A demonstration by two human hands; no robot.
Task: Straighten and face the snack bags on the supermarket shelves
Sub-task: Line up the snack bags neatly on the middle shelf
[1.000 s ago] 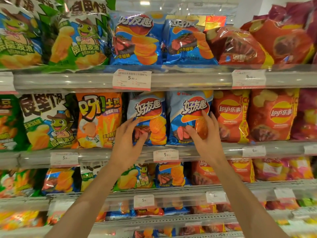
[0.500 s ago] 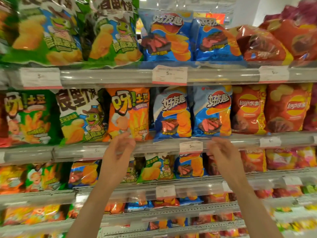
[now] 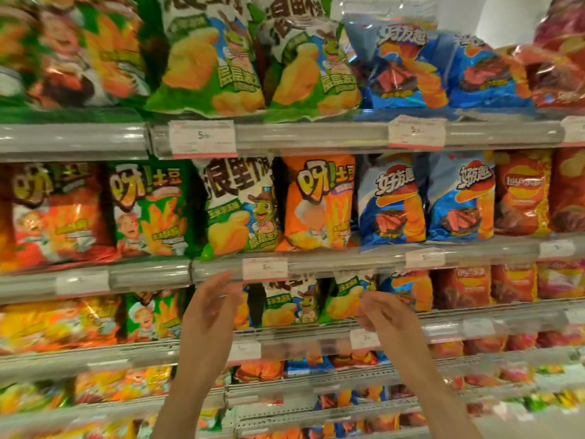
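Note:
Snack bags stand in rows on several shelves. On the middle shelf (image 3: 348,259) an orange bag (image 3: 319,204) stands between a green-and-white frog bag (image 3: 237,207) and two blue bags (image 3: 392,201) (image 3: 460,198). My left hand (image 3: 210,307) is raised below that shelf's edge, fingers relaxed, holding nothing. Level with it to the right is my right hand (image 3: 384,315), fingers loosely bent and empty, in front of the small green frog bags (image 3: 291,304) one shelf down. Neither hand touches a bag.
Red bags (image 3: 522,194) stand right of the blue ones, green (image 3: 148,210) and red-orange (image 3: 57,213) bags to the left. The top shelf holds large green frog bags (image 3: 215,58) and blue bags (image 3: 405,64). Price labels (image 3: 265,269) hang on the shelf rails.
Both hands let go of the two blue bags and dropped below the middle shelf's edge. The view swung left, so the blue bags now sit right of centre.

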